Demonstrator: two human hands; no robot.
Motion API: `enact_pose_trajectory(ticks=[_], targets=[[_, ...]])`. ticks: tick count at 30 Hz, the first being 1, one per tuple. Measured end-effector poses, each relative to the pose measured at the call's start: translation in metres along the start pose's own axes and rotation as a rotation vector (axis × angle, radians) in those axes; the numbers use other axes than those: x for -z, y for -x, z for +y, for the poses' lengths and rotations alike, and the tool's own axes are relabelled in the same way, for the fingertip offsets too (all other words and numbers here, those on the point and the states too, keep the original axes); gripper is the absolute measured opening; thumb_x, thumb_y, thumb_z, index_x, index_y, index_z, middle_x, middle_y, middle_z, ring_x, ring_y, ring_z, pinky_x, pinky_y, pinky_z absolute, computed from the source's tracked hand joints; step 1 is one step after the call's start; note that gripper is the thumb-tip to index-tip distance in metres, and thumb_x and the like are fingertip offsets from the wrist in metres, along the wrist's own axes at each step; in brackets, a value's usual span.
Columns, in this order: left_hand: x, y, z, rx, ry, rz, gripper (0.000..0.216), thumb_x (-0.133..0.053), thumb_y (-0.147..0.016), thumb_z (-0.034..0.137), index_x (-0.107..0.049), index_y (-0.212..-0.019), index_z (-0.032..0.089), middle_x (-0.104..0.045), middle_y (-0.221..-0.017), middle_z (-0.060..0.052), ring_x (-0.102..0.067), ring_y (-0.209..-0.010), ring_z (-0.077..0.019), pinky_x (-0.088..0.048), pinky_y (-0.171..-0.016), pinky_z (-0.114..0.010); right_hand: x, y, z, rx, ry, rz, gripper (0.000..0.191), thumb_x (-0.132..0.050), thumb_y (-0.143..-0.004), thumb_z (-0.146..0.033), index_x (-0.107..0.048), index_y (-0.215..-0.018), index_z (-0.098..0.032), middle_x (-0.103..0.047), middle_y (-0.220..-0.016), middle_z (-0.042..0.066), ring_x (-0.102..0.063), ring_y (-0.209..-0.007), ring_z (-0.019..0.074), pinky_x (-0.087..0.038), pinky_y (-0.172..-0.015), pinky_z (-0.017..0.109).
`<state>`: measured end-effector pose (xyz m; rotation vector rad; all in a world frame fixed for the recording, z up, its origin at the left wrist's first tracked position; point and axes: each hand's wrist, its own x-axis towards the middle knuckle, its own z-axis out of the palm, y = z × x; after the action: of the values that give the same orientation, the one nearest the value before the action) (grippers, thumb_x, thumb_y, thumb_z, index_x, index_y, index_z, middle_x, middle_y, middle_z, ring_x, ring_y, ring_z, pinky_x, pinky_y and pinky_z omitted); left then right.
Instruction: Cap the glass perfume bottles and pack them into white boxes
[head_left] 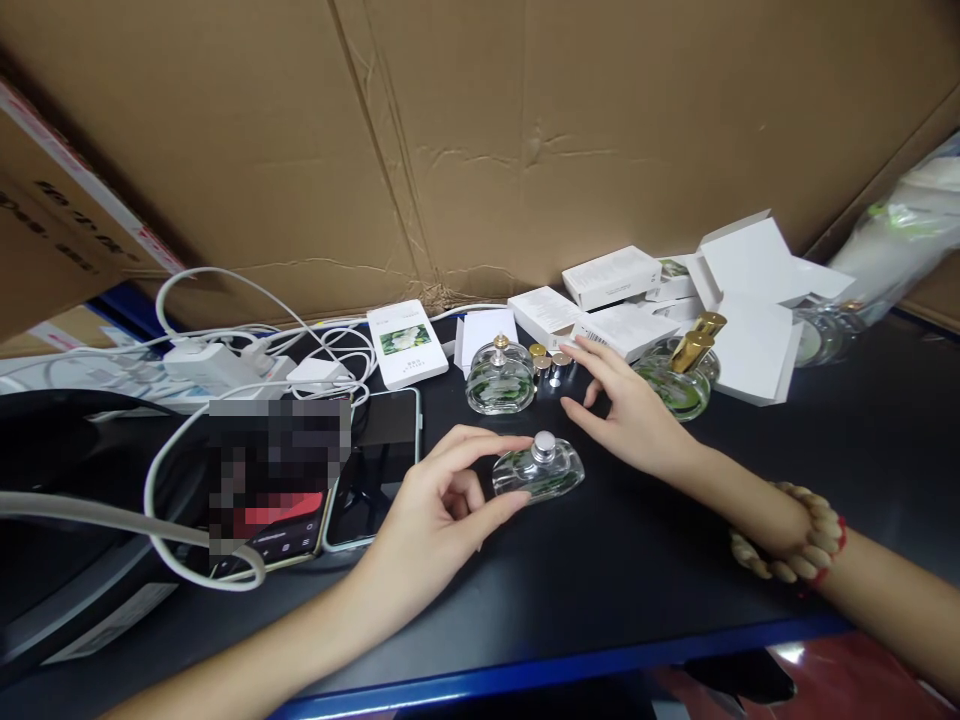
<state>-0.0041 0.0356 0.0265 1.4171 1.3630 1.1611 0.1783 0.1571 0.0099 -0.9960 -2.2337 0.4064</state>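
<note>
1. while the left hand [442, 490] pinches the glass bottle [555, 480] by its left end, thumb in front and a finger behind, the silver top [544, 445] is left uncovered, maybe so it is easy to get at.
2. the bottle is about midway between the desk's [585, 590] front and back edges, likely for easy reach.
3. the right hand [626, 410] has its fingers partly spread by some small caps [541, 370]; i can't tell if they touch.
4. white boxes [611, 275] lie near the back edge, perhaps out of the way.
</note>
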Motion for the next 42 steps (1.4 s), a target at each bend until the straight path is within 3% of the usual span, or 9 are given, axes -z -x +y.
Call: enact_pose_trajectory(ticks=[5,8,12,19,24,29,35,42], targets=[[0.0,0.0,0.0,0.076,0.075,-0.026,0.026,-0.066,-0.069,0.02,-0.066,-0.095,0.019,-0.054,-0.091,0.0,-0.039,-0.039,0.0019,-0.03,-0.037,-0.015,-0.003,0.001,0.005,-0.02,0.053,-0.016,0.047,-0.047,-0.08,-0.018,-0.049,-0.126,-0.016,-0.051,-0.122,0.014,-0.057,-0.059,0.0099,-0.052,-0.048,0.027],[0.0,-0.001,-0.001,0.126,0.09,-0.063,0.03,-0.065,-0.069,0.02,-0.063,-0.099,0.018,-0.053,-0.071,0.005,-0.036,-0.038,0.0001,-0.028,-0.039,-0.015,-0.004,0.001,0.007,0.003,0.091,0.03,0.045,-0.045,-0.08,-0.017,-0.049,-0.125,-0.014,-0.053,-0.109,0.012,-0.056,-0.058,0.0109,-0.053,-0.055,0.03],[0.001,-0.002,-0.004,0.172,0.076,-0.108,0.038,-0.064,-0.072,0.025,-0.058,-0.109,0.017,-0.039,-0.046,0.011,-0.036,-0.039,-0.0044,-0.028,-0.042,-0.016,-0.004,-0.001,0.012,0.068,0.105,0.109,0.038,-0.043,-0.081,-0.013,-0.054,-0.117,-0.015,-0.059,-0.097,0.009,-0.056,-0.059,0.0123,-0.054,-0.066,0.034],[-0.002,0.0,-0.005,0.217,0.071,-0.076,0.042,-0.067,-0.071,0.029,-0.061,-0.11,0.016,-0.043,-0.039,0.01,-0.039,-0.035,-0.0057,-0.029,-0.042,-0.017,0.012,-0.005,-0.004,0.009,-0.133,0.27,0.024,-0.063,-0.075,-0.022,-0.063,-0.098,-0.015,-0.068,-0.083,0.003,-0.053,-0.047,0.007,-0.044,-0.042,0.021],[-0.008,-0.002,-0.011,0.183,0.094,-0.139,0.047,-0.064,-0.075,0.032,-0.059,-0.12,0.017,-0.046,-0.04,0.009,-0.043,-0.034,-0.007,-0.029,-0.04,-0.018,0.015,0.005,-0.03,0.223,-0.293,0.432,0.011,-0.064,-0.078,-0.019,-0.07,-0.087,-0.02,-0.072,-0.083,0.003,-0.056,-0.054,0.0079,-0.045,-0.044,0.022],[-0.01,-0.004,-0.012,0.185,0.089,-0.172,0.049,-0.063,-0.076,0.032,-0.057,-0.123,0.017,-0.051,-0.039,0.007,-0.043,-0.033,-0.0073,-0.025,-0.035,-0.017,0.016,0.015,-0.042,0.373,-0.35,0.436,0.016,-0.062,-0.079,-0.015,-0.071,-0.089,-0.024,-0.072,-0.087,0.004,-0.065,-0.073,0.014,-0.049,-0.047,0.025],[-0.01,-0.003,-0.008,0.21,0.09,-0.159,0.053,-0.063,-0.074,0.03,-0.056,-0.125,0.015,-0.05,-0.039,0.007,-0.045,-0.034,-0.0076,-0.028,-0.036,-0.016,0.02,0.015,-0.045,0.516,-0.262,0.363,0.014,-0.063,-0.08,-0.015,-0.072,-0.087,-0.022,-0.071,-0.087,0.007,-0.066,-0.072,0.0133,-0.055,-0.056,0.025],[-0.01,-0.003,-0.008,0.187,0.098,-0.158,0.051,-0.063,-0.074,0.029,-0.058,-0.123,0.016,-0.048,-0.038,0.008,-0.042,-0.033,-0.0069,-0.029,-0.039,-0.018,0.016,0.014,-0.044,0.578,-0.272,0.275,0.015,-0.062,-0.079,-0.013,-0.072,-0.085,-0.022,-0.07,-0.084,0.006,-0.064,-0.07,0.0121,-0.052,-0.051,0.022]])
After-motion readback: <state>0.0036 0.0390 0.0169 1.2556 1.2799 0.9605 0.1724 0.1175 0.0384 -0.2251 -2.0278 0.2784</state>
